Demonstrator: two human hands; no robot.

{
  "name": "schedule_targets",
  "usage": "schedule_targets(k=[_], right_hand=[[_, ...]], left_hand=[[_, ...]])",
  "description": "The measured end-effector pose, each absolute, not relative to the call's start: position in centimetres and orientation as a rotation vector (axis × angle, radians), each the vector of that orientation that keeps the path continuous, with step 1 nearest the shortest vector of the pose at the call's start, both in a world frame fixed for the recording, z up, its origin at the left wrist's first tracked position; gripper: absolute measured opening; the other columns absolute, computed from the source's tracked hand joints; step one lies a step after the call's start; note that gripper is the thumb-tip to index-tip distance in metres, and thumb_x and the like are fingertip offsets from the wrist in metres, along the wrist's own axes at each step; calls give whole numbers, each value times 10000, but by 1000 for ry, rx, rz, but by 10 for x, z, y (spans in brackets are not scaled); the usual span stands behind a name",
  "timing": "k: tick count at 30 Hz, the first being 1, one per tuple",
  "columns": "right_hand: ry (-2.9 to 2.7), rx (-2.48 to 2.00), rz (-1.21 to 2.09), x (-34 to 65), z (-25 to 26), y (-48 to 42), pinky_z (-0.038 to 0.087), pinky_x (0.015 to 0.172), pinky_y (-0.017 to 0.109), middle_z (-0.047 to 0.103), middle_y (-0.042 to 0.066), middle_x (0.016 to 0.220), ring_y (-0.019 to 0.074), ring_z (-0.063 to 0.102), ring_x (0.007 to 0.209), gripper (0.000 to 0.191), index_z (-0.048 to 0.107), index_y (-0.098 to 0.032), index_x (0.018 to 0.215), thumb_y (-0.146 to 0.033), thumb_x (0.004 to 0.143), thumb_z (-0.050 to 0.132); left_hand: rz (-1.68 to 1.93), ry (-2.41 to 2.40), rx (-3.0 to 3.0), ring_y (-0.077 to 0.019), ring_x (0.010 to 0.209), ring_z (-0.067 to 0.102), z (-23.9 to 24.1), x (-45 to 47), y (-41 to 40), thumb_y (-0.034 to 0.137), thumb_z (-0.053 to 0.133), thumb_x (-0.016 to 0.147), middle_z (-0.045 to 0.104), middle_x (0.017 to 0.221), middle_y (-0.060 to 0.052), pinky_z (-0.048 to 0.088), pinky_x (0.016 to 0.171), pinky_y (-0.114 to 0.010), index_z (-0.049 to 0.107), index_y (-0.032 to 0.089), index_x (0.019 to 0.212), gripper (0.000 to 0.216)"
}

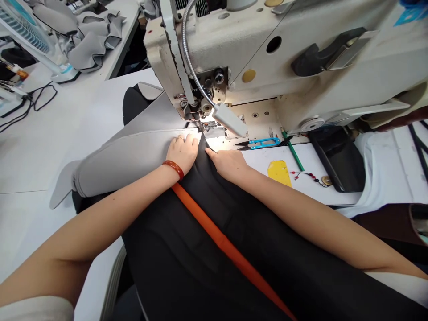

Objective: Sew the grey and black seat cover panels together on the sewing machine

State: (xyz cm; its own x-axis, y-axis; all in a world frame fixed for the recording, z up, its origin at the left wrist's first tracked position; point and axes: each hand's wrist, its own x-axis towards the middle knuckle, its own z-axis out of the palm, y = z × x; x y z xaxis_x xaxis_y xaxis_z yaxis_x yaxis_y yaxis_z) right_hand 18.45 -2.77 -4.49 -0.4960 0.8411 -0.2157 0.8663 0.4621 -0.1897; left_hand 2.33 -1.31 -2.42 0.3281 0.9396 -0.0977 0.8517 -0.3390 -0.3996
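A piece of grey fabric (pixel 133 156) lies under the needle area of a sewing machine (pixel 200 107), joined to or lying against black fabric (pixel 214 209) with an orange strip (pixel 214 232) along it. My left hand (pixel 183 154), with a reddish-brown bangle on the wrist, presses bent fingers on the grey fabric just in front of the presser foot (pixel 199 126). Close by on the right, my right hand (pixel 229 162) grips the edge of the black fabric between thumb and fingers; the fingertips underneath are hidden. The black fabric drapes down toward my lap.
Right of the needle lie blue thread snips (pixel 264 142), a green pen (pixel 294 151), a yellow card (pixel 279 173), a beaded cord (pixel 307 174) and a black phone-like object (pixel 339 158). A small lamp (pixel 230 120) hangs low by the needle. At left stand a fan (pixel 33 40) and grey pieces (pixel 90 40).
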Motion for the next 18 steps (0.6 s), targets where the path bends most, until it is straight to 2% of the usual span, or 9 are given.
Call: schedule_targets(k=[5,12,18], right_hand=[[2598,1593,-425,178,-47,-24,444,703,326,702,144,1044,273,681,958,504,397,-228,1492,-153,1005,291],[2596,1825,-438,155,-58,-20,455,688,332,688,180,1059,266,684,906,498,430,-164,1474,-130,1006,261],[2564,2072,-534,130,-62,-16,469,689,322,691,196,1006,252,688,883,477,499,-93,1406,-113,1008,235]], left_hand=[[603,-1832,-2364,-282,1079,589,-24,32,2,127,554,821,549,1248,-131,474,887,-350,553,166,1287,468],[497,-1976,-2392,-283,1102,603,-21,39,20,189,458,896,597,1231,-124,479,907,-359,660,171,1180,349],[298,-1912,-2443,-277,1049,624,-29,30,34,237,483,889,667,1127,-141,482,883,-372,733,133,1072,327]])
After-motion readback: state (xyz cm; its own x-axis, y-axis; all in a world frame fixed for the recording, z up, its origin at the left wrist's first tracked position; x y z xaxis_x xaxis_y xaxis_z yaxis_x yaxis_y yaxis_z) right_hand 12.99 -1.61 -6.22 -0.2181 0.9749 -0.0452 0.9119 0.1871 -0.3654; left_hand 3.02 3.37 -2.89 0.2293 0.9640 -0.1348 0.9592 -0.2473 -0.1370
